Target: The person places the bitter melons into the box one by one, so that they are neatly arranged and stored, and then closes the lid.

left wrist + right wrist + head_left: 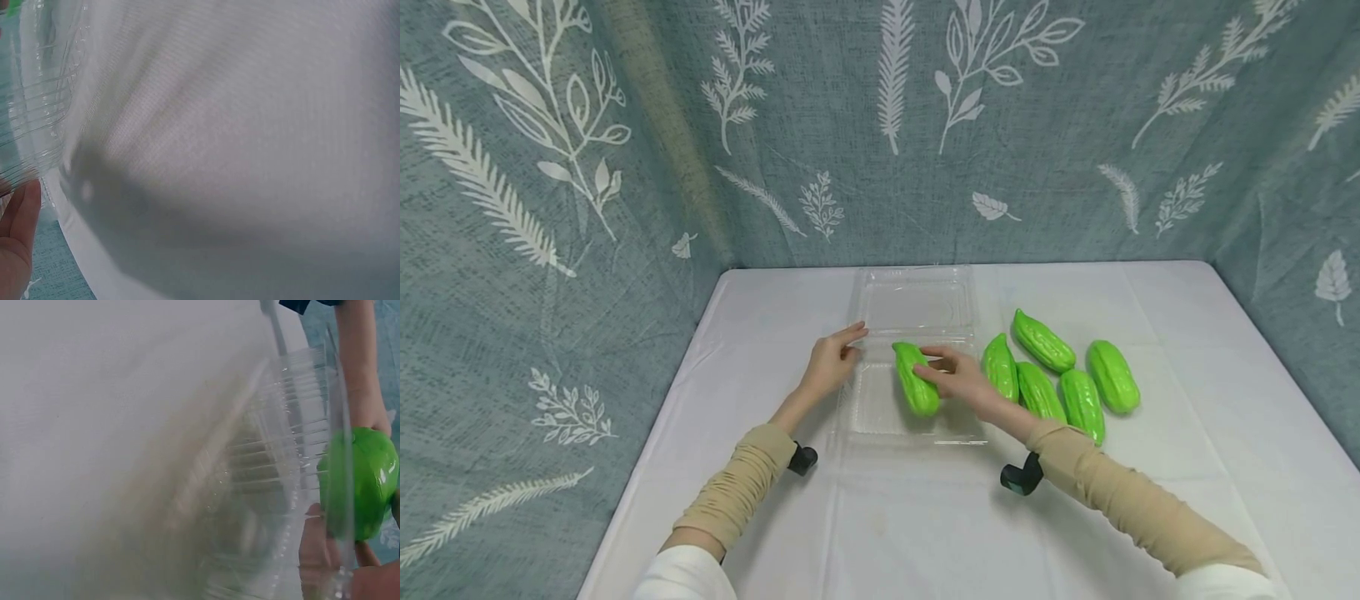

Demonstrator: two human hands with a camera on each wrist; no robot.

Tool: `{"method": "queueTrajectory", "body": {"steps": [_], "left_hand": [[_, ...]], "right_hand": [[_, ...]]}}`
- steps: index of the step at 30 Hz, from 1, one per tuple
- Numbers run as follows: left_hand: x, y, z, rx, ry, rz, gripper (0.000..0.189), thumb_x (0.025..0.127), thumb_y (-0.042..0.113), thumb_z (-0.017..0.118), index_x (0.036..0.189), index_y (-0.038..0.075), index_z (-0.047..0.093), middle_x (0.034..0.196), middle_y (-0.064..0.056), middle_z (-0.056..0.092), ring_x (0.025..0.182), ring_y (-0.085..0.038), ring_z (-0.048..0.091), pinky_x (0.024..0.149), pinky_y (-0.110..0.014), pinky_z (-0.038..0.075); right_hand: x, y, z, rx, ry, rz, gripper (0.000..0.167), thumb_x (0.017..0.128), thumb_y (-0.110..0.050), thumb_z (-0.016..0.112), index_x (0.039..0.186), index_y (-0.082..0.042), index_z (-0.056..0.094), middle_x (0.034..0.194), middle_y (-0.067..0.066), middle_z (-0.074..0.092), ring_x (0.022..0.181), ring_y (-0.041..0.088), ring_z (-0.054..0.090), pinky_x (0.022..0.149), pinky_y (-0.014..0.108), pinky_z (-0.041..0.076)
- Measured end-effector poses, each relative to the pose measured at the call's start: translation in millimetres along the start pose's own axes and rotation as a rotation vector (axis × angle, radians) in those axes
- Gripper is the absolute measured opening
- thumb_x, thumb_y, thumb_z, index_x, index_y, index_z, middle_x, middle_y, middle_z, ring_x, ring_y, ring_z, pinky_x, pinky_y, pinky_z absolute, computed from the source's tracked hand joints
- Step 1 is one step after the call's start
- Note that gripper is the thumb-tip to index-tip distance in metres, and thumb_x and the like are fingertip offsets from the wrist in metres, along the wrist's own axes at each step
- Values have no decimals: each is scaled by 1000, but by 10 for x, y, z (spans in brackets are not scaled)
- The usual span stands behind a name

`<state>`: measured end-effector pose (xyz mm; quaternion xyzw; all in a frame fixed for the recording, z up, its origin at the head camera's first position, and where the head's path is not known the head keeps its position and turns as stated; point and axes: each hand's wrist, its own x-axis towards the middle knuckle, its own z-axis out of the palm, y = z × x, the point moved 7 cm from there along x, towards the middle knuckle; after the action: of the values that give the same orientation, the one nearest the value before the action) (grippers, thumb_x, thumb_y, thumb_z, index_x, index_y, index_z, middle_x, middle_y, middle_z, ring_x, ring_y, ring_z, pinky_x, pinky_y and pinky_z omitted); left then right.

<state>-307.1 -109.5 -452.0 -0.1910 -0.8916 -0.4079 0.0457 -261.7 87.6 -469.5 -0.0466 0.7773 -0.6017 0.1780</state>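
My right hand (955, 375) grips a glossy green bitter melon (916, 379), thumb on the near side and fingers beyond it. The melon hangs tilted over the base of a clear plastic clamshell box (872, 408), whose lid (913, 300) lies folded back. In the right wrist view the melon (365, 484) shows partly through the box's ribbed clear wall (306, 425). My left hand (831, 362) touches the box's left edge near the hinge, its fingers (25, 212) fairly straight. Much of the left hand is outside the left wrist view.
Several more green bitter melons (1082, 404) lie in a loose group to the right of the box, partly behind my right forearm. A white cloth (910, 533) covers the table. Grey-green leaf-patterned curtains (850, 183) hang behind and at the sides.
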Motion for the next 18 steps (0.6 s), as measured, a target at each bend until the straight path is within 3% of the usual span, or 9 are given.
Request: {"method": "queueTrajectory", "body": {"steps": [18], "left_hand": [[6, -23, 2, 30, -6, -36, 38, 87, -9, 51, 124, -2, 60, 136, -15, 54, 49, -5, 28, 54, -16, 34]], "right_hand": [[160, 96, 277, 53, -27, 84, 55, 93, -28, 60, 138, -2, 44, 128, 25, 56, 101, 23, 62, 78, 32, 56]]}}
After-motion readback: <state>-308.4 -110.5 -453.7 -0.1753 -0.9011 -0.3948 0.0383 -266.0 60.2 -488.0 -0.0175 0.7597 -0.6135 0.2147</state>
